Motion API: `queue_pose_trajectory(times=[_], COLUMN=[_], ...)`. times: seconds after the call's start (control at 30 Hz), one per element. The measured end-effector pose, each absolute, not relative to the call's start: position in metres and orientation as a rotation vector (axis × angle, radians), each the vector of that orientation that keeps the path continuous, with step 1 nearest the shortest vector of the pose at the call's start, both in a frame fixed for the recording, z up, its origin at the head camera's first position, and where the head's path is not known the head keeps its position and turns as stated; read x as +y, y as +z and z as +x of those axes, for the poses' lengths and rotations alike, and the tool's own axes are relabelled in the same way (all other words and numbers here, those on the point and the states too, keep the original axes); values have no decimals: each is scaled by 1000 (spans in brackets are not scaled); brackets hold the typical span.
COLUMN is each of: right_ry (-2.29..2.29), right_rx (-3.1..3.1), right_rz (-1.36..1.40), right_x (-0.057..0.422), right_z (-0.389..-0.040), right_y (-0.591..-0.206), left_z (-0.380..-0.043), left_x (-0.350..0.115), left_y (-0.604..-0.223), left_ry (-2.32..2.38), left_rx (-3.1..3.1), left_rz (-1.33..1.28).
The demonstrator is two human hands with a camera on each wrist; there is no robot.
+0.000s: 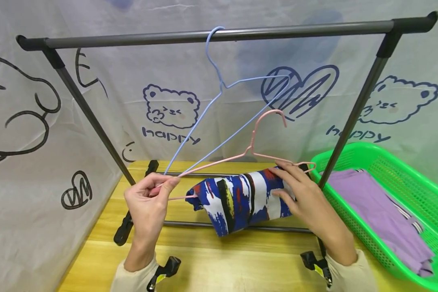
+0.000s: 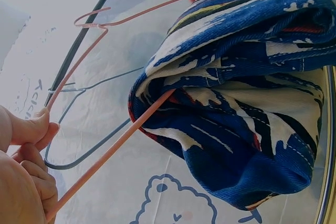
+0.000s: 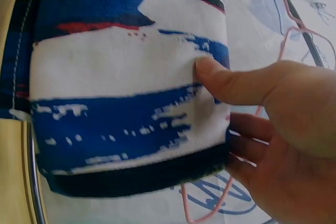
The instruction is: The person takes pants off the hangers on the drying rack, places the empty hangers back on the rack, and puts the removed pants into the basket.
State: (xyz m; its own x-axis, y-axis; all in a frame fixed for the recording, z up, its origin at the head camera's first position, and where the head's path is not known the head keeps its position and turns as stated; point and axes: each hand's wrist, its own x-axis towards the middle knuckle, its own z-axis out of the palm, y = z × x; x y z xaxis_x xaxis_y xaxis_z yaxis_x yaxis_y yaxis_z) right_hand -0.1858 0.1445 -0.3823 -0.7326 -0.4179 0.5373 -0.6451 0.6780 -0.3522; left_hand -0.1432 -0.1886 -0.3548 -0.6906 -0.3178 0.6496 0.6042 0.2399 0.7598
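Note:
Blue, white and black patterned pants [image 1: 237,202] hang folded over the lower bar of a pink hanger [image 1: 219,160]. My left hand [image 1: 147,202] pinches the hanger's left corner between thumb and fingers; in the left wrist view its lower bar runs into the fold of the cloth. At the other side, my right hand [image 1: 303,194] holds the pants by their right edge. The right wrist view shows the thumb [image 3: 231,82] on the front of the cloth and the fingers behind it. The hanger's hook points up, free of the rail.
A blue hanger [image 1: 216,65] hangs from the dark rack's top rail [image 1: 138,39], behind the pink one. To the right, a green basket [image 1: 376,152] contains folded purple clothing [image 1: 372,211] with striped trim. The rack's base stands on a wooden table [image 1: 219,263]. A printed cloth backdrop rises behind.

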Motion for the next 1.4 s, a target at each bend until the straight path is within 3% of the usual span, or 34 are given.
queue_pose_trajectory(times=[1.4], right_ry=[653], right_rx=[-2225], right_rz=[822], right_x=[138], right_z=[-189], right_y=[-394], left_z=[-143], left_x=[-188], left_y=[-355], left_ry=[-1432], left_rx=[-1935], left_rz=[-352])
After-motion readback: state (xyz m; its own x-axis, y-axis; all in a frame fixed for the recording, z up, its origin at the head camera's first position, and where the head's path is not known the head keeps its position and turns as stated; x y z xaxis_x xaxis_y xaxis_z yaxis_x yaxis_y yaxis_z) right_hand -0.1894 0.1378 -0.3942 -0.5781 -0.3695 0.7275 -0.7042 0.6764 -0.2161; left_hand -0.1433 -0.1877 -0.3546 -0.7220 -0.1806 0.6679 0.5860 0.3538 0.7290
